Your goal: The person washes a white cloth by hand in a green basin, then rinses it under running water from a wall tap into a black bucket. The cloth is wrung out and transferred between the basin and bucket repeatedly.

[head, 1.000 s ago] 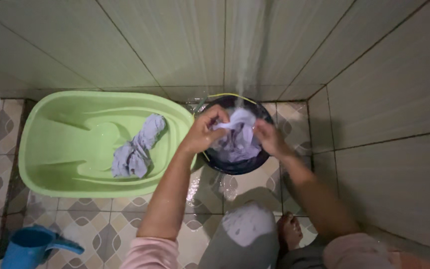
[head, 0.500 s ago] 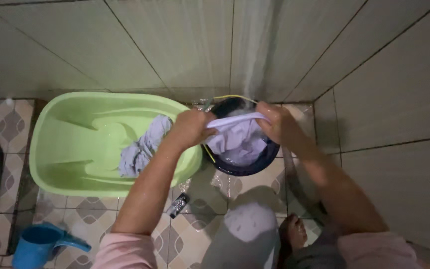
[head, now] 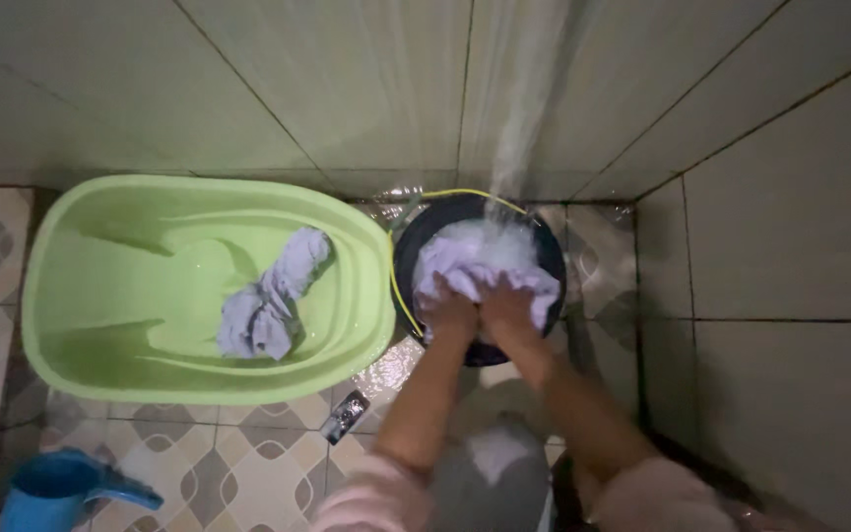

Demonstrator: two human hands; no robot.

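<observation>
Both hands, left hand [head: 448, 307] and right hand [head: 506, 309], side by side with fingers closed on the pale wet cloth [head: 480, 264], pressing it down inside the dark basin [head: 547, 258] so the falling water stream [head: 519, 148] just beyond the fingertips soaks it.

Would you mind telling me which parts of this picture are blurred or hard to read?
Head view: dim, greenish light; the pink sleeves at the bottom edge are smeared; the water stream shows as a pale streak; both hands on the cloth are soft-edged.

A pale lavender cloth [head: 480, 261] lies wet and bunched inside a dark round basin [head: 554, 258]. Water pours onto it.
</observation>
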